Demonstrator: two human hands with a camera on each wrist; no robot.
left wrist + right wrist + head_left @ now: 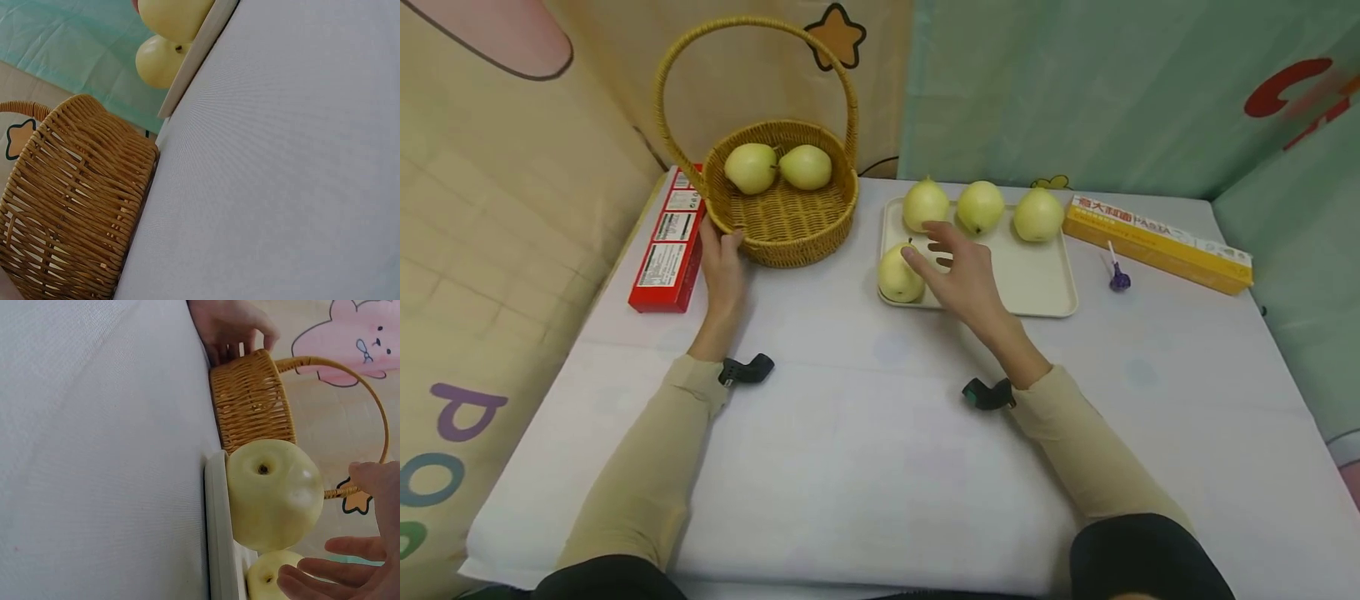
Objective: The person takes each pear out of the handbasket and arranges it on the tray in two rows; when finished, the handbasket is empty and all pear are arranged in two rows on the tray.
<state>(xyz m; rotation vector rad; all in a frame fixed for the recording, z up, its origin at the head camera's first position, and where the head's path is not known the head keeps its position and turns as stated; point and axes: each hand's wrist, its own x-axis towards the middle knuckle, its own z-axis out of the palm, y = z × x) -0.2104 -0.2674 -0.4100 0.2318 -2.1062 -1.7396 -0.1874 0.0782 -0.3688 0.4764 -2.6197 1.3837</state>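
Note:
A woven basket (808, 250) with a tall handle stands at the back left, two pale yellow-green pears (750, 168) inside. My left hand (724, 271) holds the basket at its left side, thumb by the rim and fingers against the outer wall. On the cream tray (1037, 287) lie a front-left pear (898, 273) and three more pears (981, 207) along the back. My right hand (964, 271) is over the tray beside the front-left pear, thumb and fingers spread and nothing in its grasp. In the right wrist view that pear (275, 500) sits at the tray edge, with the fingers apart from it.
Left of the basket lies a red box (668, 250), close to the left hand. A yellow pasta box (1157, 242) is right of the tray, with a purple lollipop (1119, 278) in front of it. Curtains (1060, 92) hang behind the white table (850, 467).

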